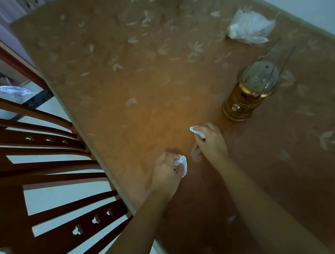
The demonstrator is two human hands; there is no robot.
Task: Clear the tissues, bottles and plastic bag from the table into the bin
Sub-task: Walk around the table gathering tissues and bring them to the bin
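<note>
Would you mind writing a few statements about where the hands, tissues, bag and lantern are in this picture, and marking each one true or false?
1. Each hand holds a crumpled white tissue. True: the left hand grips one tissue and the right hand grips another tissue.
2. The plastic bag lies beside the left hand. False: it lies at the far right of the table, well beyond both hands.
3. The gold lantern stands upright on the table. True.
4. The lantern is between the two hands. False: it stands beyond the right hand, apart from it.
5. A wooden chair stands along the left edge of the table. True.
</note>
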